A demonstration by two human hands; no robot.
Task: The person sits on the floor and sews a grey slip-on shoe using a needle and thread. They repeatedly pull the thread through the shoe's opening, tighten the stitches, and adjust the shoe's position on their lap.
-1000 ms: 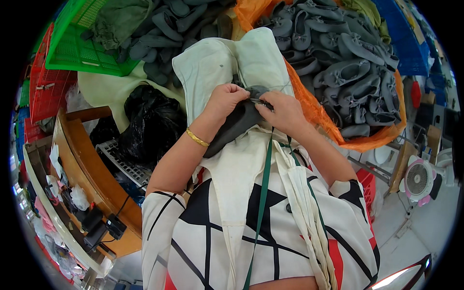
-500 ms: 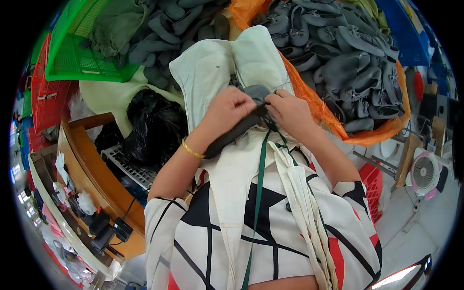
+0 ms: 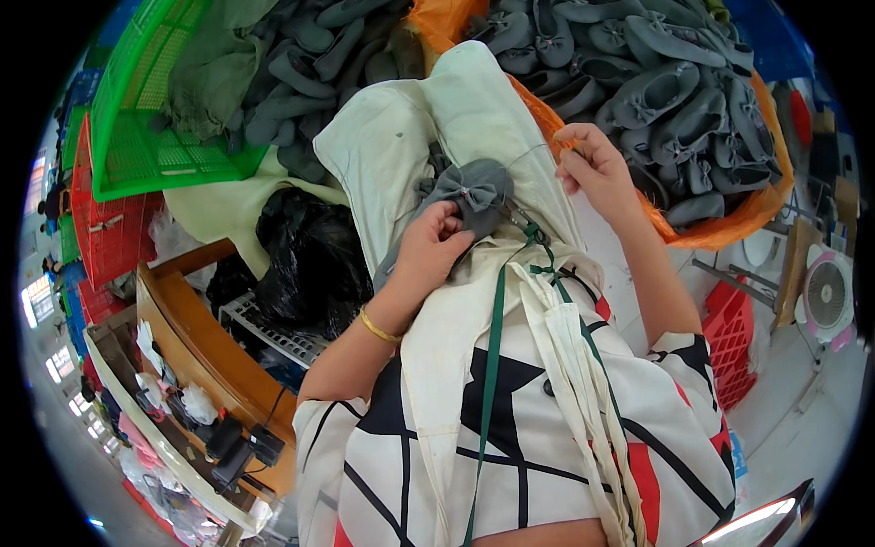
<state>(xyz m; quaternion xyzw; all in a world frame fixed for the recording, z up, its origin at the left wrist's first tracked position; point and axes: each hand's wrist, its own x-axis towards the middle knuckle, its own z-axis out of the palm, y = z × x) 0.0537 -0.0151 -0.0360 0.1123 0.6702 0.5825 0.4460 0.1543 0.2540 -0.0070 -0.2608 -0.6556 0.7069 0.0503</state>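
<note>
A grey fabric shoe (image 3: 485, 170) with a bow on its toe lies over my lap, on the pale apron cloth (image 3: 392, 128). My left hand (image 3: 430, 239) is closed on it, thumb and fingers pressing just below the bow. To the right and raised off the shoe, my right hand (image 3: 594, 169) pinches a thin thread (image 3: 538, 151) that stretches back toward the shoe. Whether a needle is also between those fingertips is too small to make out. Beside the shoe, a green ribbon (image 3: 497, 319) hangs down my front from a knot.
An orange sack (image 3: 770, 196) full of grey bow shoes stands ahead right. Ahead left, a green crate (image 3: 137, 173) holds more grey shoes. A black plastic bag (image 3: 305, 264) lies left of my knees, by a wooden drawer (image 3: 210, 337). A small fan (image 3: 828, 292) stands at right.
My right hand has moved away from the shoe to the right, drawing the thread out. The shoe has turned so its bow shows, with my left hand still on it.
</note>
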